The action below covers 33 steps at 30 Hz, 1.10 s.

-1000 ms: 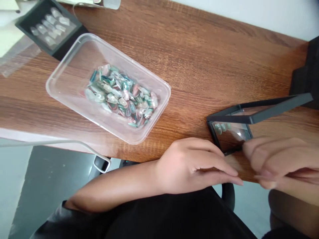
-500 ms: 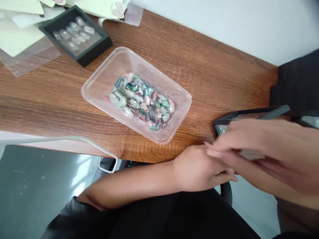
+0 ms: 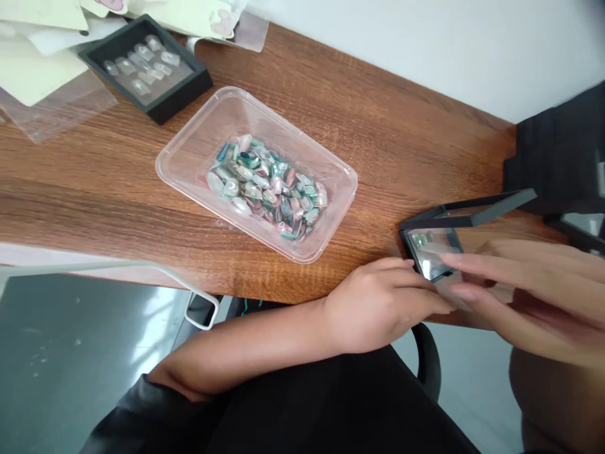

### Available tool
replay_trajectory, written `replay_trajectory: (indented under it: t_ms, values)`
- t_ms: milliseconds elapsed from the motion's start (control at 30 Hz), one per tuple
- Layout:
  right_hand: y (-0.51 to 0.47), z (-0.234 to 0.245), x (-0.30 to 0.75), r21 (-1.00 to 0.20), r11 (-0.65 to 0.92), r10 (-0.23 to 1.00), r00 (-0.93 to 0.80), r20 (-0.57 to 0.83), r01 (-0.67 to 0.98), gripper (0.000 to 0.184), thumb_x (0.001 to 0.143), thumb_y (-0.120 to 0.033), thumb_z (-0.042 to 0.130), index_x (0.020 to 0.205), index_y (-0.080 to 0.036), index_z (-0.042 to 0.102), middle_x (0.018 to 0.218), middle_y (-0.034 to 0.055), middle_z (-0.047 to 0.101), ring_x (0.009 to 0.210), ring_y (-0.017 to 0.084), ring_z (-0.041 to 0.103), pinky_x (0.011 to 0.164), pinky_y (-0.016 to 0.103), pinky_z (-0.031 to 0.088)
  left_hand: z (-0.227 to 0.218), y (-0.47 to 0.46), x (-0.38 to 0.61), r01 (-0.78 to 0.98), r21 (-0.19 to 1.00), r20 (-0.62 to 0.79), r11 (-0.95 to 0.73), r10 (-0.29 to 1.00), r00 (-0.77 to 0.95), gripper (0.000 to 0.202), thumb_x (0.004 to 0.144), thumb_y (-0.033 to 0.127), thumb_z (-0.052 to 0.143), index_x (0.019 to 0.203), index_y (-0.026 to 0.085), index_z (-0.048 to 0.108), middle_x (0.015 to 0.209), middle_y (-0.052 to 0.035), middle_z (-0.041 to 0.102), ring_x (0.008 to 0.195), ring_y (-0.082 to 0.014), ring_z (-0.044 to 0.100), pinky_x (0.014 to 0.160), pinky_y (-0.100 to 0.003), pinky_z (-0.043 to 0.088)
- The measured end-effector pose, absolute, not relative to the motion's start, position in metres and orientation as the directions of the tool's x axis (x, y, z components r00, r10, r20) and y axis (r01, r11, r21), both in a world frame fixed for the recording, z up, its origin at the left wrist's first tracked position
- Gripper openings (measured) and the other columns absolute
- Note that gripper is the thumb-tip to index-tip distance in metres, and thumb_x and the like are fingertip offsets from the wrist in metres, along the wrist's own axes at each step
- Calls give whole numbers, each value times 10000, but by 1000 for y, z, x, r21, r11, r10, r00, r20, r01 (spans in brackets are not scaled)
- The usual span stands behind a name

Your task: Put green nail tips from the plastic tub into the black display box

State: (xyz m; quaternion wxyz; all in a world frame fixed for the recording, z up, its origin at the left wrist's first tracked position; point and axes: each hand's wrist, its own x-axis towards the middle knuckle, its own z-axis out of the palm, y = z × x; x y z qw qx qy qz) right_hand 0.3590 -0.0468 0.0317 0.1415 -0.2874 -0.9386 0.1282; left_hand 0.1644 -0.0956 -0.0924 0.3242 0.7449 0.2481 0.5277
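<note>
A small black display case [image 3: 428, 252] stands with its lid raised at the right front edge of the desk. Several green press-on nails [image 3: 420, 239] lie along its back left part. My left hand [image 3: 373, 306] reaches across from the left, its fingers closed on the near corner of the case. Over the case's right side is my right hand [image 3: 524, 277], slightly blurred; its index finger and thumb are apart and no thing shows between them. A clear plastic tub [image 3: 189, 161] holds many mixed green, pink and clear press-on nails [image 3: 265, 186].
Another black display case [image 3: 182, 94] with pale nails sits at the back left, beside pale yellow cards [image 3: 38, 69] and clear sleeves. Black boxes [image 3: 558, 151] are stacked at the far right. A white wall [image 3: 401, 44] runs behind the wooden desk [image 3: 94, 183].
My right hand has moved right and back, away from my left hand, and its fingers have parted. The open case is now more visible. My left fingers have shifted onto its near corner.
</note>
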Motion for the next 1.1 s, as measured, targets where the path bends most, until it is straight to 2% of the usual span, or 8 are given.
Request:
replay_trajectory:
  t_ms: [100, 267, 367, 467, 600, 733, 933, 1100]
  values:
    - [-47, 20, 380, -437, 743, 617, -772, 155, 506, 433, 1121, -301, 565, 1541, -405, 559, 708, -46, 641, 594, 147, 630, 518, 287, 482, -89, -96, 162, 51, 733, 645, -678, 717, 263, 176, 1045, 125, 601, 1129, 143, 754, 1130, -25, 832, 1084, -102, 770, 1178, -244, 540]
    - [-38, 0, 397, -581, 736, 543, -816, 199, 347, 309, 1095, -293, 652, 1404, -291, 645, 827, -19, 725, 694, 140, 693, 586, 274, 528, -79, -93, 158, 92, 733, 650, -674, 733, 199, 108, 981, 120, 732, 1084, 147, 751, 1094, -15, 838, 1017, -83, 784, 1136, -243, 587]
    - [-32, -5, 400, -605, 749, 497, -833, 243, 271, 231, 1029, -208, 740, 1256, -206, 696, 814, -12, 720, 674, 129, 645, 596, 279, 513, -72, -90, 155, 156, 709, 651, -688, 723, 231, 145, 934, 117, 795, 1073, 146, 764, 1069, -13, 843, 975, -101, 783, 1081, -281, 634]
    - [-32, -11, 402, -555, 797, 450, -848, 280, 240, 168, 1021, -209, 755, 1174, -153, 714, 809, -10, 711, 682, 115, 614, 612, 276, 507, -66, -88, 152, 239, 661, 659, -711, 703, 269, 161, 901, 189, 852, 1045, 178, 782, 1021, 11, 848, 906, -132, 775, 976, -320, 683]
    - [-38, -27, 406, -605, 764, 491, -811, 317, 226, 141, 1065, -229, 695, 1177, -146, 714, 795, -19, 699, 668, 100, 583, 609, 259, 485, -56, -88, 147, 320, 604, 626, -730, 683, 376, 130, 919, 232, 845, 1036, 215, 791, 1029, 55, 851, 894, -121, 784, 923, -282, 690]
    - [-39, -38, 409, -688, 704, 525, -782, 336, 177, 170, 1061, -216, 698, 1205, -127, 714, 741, -8, 655, 645, 95, 543, 588, 240, 439, -45, -86, 144, 368, 561, 545, -741, 666, 509, 133, 1026, 222, 716, 1143, 213, 778, 1137, 56, 840, 972, -93, 801, 1040, -276, 664]
    - [-34, -37, 408, -763, 628, 588, -735, 337, 154, 188, 1040, -132, 697, 1227, -118, 713, 729, -20, 626, 653, 69, 523, 616, 208, 447, -44, -83, 147, 432, 550, 538, -714, 699, 471, 156, 1009, 235, 754, 1164, 245, 758, 1144, 81, 836, 969, -64, 797, 1117, -284, 611]
    - [-35, -37, 404, -791, 594, 601, -735, 314, 148, 197, 1039, -117, 686, 1236, -114, 700, 737, -21, 631, 648, 64, 507, 613, 200, 449, -44, -83, 147, 447, 542, 529, -712, 702, 477, 135, 1011, 254, 756, 1145, 268, 757, 1132, 109, 832, 962, -69, 805, 1064, -279, 629]
